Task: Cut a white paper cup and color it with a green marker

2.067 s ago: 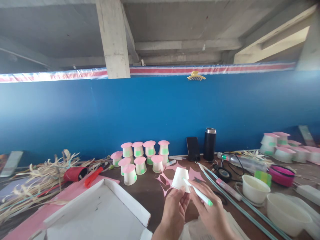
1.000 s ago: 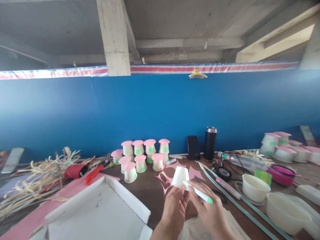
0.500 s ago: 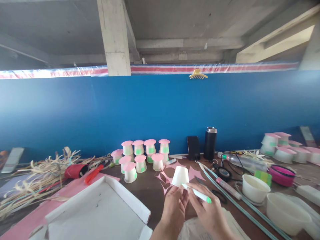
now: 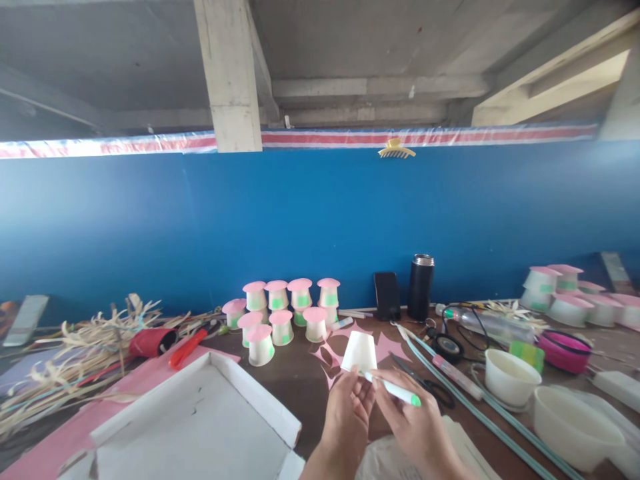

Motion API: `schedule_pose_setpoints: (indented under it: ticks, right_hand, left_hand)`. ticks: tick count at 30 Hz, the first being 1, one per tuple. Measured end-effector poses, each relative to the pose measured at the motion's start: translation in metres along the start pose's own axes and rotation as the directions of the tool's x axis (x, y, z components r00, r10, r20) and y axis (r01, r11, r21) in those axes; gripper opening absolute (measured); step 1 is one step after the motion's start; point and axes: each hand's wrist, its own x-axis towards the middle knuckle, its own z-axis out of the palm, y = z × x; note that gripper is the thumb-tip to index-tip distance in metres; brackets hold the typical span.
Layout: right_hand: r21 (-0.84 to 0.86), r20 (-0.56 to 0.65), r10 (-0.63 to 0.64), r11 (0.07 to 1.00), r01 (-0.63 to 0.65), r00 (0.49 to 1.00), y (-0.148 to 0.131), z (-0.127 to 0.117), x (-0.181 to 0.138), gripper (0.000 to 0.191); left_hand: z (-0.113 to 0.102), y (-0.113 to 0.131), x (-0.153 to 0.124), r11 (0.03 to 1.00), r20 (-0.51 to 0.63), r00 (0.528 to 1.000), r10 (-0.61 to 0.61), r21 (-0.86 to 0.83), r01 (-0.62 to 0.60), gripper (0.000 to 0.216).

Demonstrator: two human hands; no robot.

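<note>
Upside down in my left hand [image 4: 349, 407] is a white paper cup [image 4: 360, 350], its rim gripped by the fingers. My right hand [image 4: 407, 413] pinches a white marker with a green end [image 4: 395, 390]. The marker's tip meets the lower side of the cup, where a small green mark shows. Behind my hands lie pink paper scraps [image 4: 393, 348] with round cut-outs. To the left stand several upturned paper cups [image 4: 261, 353] with pink discs on top and green patches on their sides, some of them stacked.
A white box lid [image 4: 260, 393] lies front left, near shredded paper strips [image 4: 75, 360] and a red tool [image 4: 187, 350]. Scissors [image 4: 440, 393], pale blue tubes [image 4: 465, 393] and white bowls [image 4: 510, 373] lie right. A phone [image 4: 387, 297] and black flask [image 4: 421, 287] stand by the blue partition.
Cup and both hands have shifted slightly left. The marker's tip has slid a little left along the cup's lower side, and more of the scissors shows.
</note>
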Motion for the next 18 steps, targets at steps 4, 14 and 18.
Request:
schedule_pose_setpoints:
  ticks: [4, 14, 18]
  right_hand:
    - [0.014, 0.005, 0.013, 1.000, -0.013, 1.000, -0.0029, -0.0004, 0.0001, 0.020]
    - [0.062, -0.025, -0.014, 0.998, 0.016, 1.000, -0.0037, -0.0023, -0.0018, 0.021]
    - [0.094, -0.134, 0.028, 0.995, -0.016, 0.991, 0.0009, -0.0066, -0.0046, 0.024]
  left_hand:
    - [-0.0022, -0.0016, 0.0035, 1.000, 0.031, 0.999, 0.025, 0.003, -0.025, 0.009]
    - [-0.0036, 0.0003, 0.0046, 1.000, 0.004, 1.000, 0.002, -0.016, -0.002, 0.007]
    - [-0.0012, 0.0048, 0.0041, 0.998, -0.034, 0.999, -0.016, -0.061, 0.014, 0.013]
